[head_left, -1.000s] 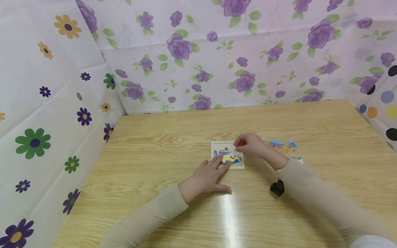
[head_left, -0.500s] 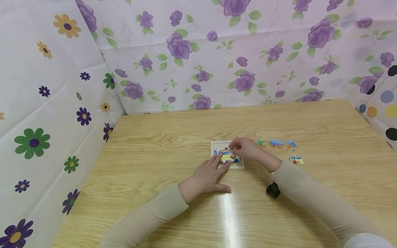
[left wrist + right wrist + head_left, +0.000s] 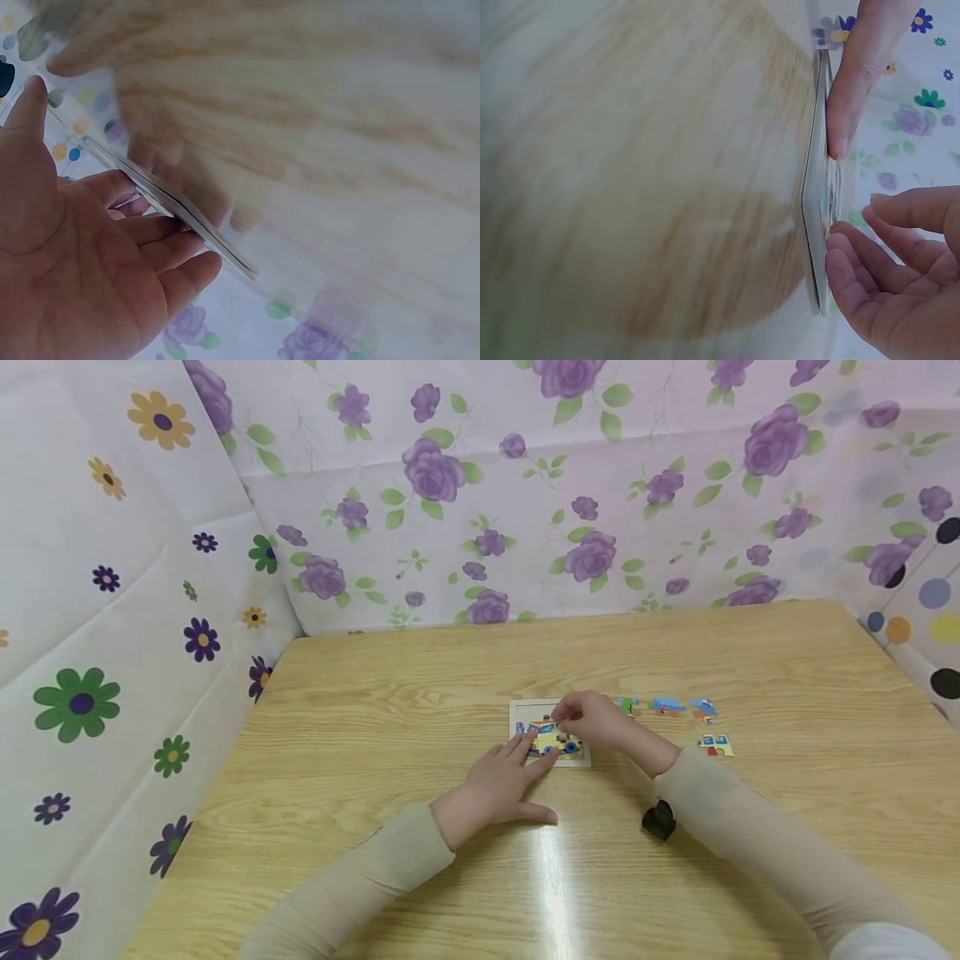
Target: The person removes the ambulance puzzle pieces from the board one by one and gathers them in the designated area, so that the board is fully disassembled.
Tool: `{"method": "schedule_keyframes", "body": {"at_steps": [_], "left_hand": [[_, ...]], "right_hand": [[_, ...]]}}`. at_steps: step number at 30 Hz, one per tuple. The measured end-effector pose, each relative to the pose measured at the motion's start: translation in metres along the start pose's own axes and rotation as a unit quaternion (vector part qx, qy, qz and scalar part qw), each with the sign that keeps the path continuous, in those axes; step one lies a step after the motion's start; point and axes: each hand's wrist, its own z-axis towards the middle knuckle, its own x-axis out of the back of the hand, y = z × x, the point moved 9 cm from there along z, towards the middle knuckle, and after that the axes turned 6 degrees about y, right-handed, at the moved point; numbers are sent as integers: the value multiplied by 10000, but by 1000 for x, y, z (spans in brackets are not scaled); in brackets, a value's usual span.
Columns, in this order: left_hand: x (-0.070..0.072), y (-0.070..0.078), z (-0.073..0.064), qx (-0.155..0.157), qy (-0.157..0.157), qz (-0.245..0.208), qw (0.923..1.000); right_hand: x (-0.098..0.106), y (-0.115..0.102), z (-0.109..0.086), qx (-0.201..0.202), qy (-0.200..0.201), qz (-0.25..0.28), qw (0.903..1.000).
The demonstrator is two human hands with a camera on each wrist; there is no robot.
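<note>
A small picture puzzle in a white-bordered tray [image 3: 522, 704] lies on the table, showing a yellow vehicle with blue wheels. My left hand [image 3: 498, 785] rests with fingers spread and fairly straight, fingertips on the puzzle's lower left part. My right hand [image 3: 596, 720] is over the tray's upper right, thumb and index fingertips close together right at the puzzle. In the right wrist view, the lower fingers of the right hand [image 3: 900, 262] touch the tray's side [image 3: 816, 225]. I cannot tell whether a piece sits between its fingertips. The left wrist view shows the left fingers along the tray [image 3: 187, 214].
Loose puzzle pieces lie right of the tray: a green one [image 3: 628, 704], blue-and-orange ones [image 3: 667, 705] [image 3: 703, 707], and a yellow one with blue windows [image 3: 717, 744]. A black wrist mount [image 3: 659, 821] hangs by the right sleeve. Flowered cloth [image 3: 450, 527] borders the wooden table [image 3: 375, 693].
My right hand has moved left and slightly down onto the puzzle, then held nearly still, uncovering the green piece and the yellow piece. The left hand has stayed in place.
</note>
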Motion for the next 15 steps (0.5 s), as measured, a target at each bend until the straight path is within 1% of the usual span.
{"method": "schedule_keyframes", "body": {"at_steps": [5,9,12,15], "left_hand": [[1,0,-1,-27,-2,-66,10000],[1,0,-1,-36,4,-62,10000],[1,-1,0,-25,2,-66,10000],[0,-1,-1,-6,-39,-58,10000]], "right_hand": [[-1,3,1,-186,-5,226,9996],[-1,6,2,-400,87,380,9984],[0,7,4,-457,190,467,9977],[0,5,4,-432,247,599,9970]]}}
